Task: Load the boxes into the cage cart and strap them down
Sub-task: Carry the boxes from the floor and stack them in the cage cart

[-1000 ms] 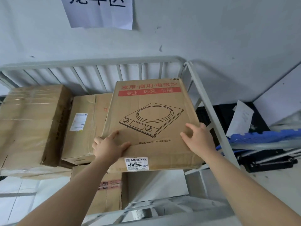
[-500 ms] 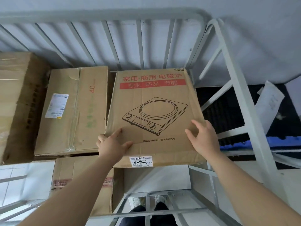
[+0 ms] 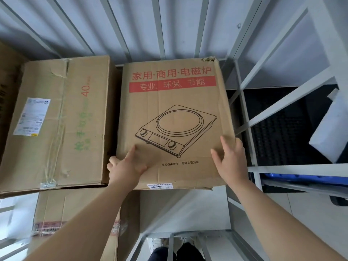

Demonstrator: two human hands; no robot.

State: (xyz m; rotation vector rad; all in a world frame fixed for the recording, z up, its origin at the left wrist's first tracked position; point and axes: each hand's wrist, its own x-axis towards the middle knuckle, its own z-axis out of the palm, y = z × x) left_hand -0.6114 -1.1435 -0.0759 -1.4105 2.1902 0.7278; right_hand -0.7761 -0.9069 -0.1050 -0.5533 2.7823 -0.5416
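Note:
A flat cardboard box printed with an induction cooker drawing and red lettering (image 3: 173,102) lies inside the grey metal cage cart (image 3: 243,102), in its right rear corner. My left hand (image 3: 128,166) grips the box's near left corner, thumb on top and fingers wrapped over the edge. My right hand (image 3: 230,159) holds the near right corner, fingers spread over the top face and the right edge. Beside it on the left lies a larger taped box marked 40 (image 3: 62,121), touching or nearly touching it.
A lower box with red tape (image 3: 75,223) sits at the near left in the cart. Another box edge (image 3: 7,87) shows at far left. Cage bars (image 3: 120,25) stand behind the boxes. Black and blue items and a white sheet (image 3: 331,125) lie outside on the right.
The cooker box has gone down and back into the cart's right rear corner, level with the box marked 40. My view has tilted down and closer; both hands keep their hold.

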